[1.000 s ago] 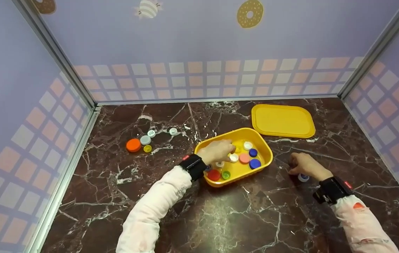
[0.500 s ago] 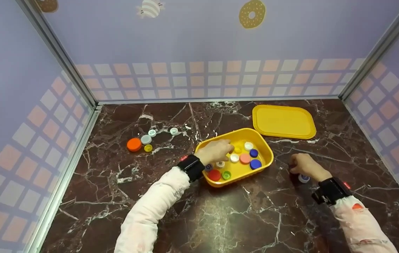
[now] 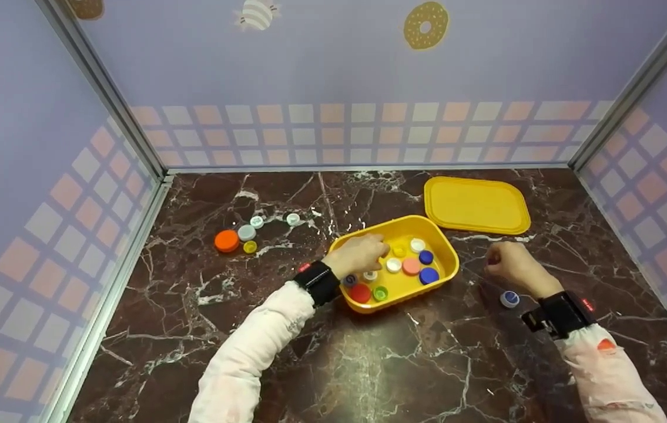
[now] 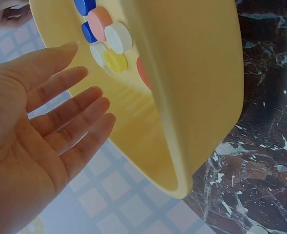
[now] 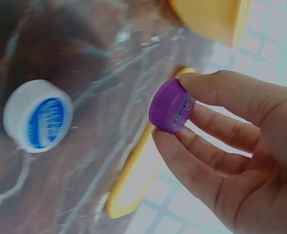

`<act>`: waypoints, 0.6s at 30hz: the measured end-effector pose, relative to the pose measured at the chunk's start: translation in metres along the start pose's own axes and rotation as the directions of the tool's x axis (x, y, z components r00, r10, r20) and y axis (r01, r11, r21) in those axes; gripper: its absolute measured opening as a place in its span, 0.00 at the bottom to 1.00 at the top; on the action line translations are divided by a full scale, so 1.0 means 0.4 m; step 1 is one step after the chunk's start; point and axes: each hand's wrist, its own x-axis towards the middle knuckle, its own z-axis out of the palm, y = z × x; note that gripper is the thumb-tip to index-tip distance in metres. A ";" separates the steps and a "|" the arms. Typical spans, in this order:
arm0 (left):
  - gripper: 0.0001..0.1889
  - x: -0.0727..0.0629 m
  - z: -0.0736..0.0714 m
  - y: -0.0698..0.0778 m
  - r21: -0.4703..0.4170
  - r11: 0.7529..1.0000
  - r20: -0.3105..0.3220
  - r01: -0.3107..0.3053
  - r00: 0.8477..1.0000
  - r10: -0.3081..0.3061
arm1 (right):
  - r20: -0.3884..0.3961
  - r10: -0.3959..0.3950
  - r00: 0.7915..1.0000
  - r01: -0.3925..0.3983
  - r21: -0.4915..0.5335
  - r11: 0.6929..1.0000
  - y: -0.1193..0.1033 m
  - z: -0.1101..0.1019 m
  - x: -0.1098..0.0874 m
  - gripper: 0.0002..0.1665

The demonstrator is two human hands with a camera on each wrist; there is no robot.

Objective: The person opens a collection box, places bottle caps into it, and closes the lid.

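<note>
In the right wrist view a purple bottle cap with small print is pinched between the thumb and a finger of my right hand. Below that hand, a white bottle cap with a blue printed top lies on the marble table. My left hand hangs over the left part of a yellow box, its fingers relaxed and holding nothing, as the left wrist view shows. Inside the box lie several caps, among them a pink cap, a red cap and a green cap.
The yellow lid lies flat behind the box, to its right. At the left of the table sit an orange cap, a grey cap, a small yellow cap and white caps. Patterned walls enclose the table.
My right hand has lifted off the table with the purple cap, uncovering the white and blue cap below it. The left hand has stayed over the box.
</note>
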 end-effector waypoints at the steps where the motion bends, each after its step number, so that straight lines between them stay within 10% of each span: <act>1: 0.11 -0.002 0.000 -0.001 0.000 1.000 0.000 0.002 1.000 -0.002 | -0.010 -0.011 1.000 0.011 0.002 1.000 -0.008 -0.004 0.004 0.05; 18: 0.09 -0.031 0.002 -0.015 0.013 1.000 -0.025 0.011 1.000 -0.011 | -0.041 -0.120 0.992 0.121 0.010 0.993 -0.136 -0.015 0.095 0.08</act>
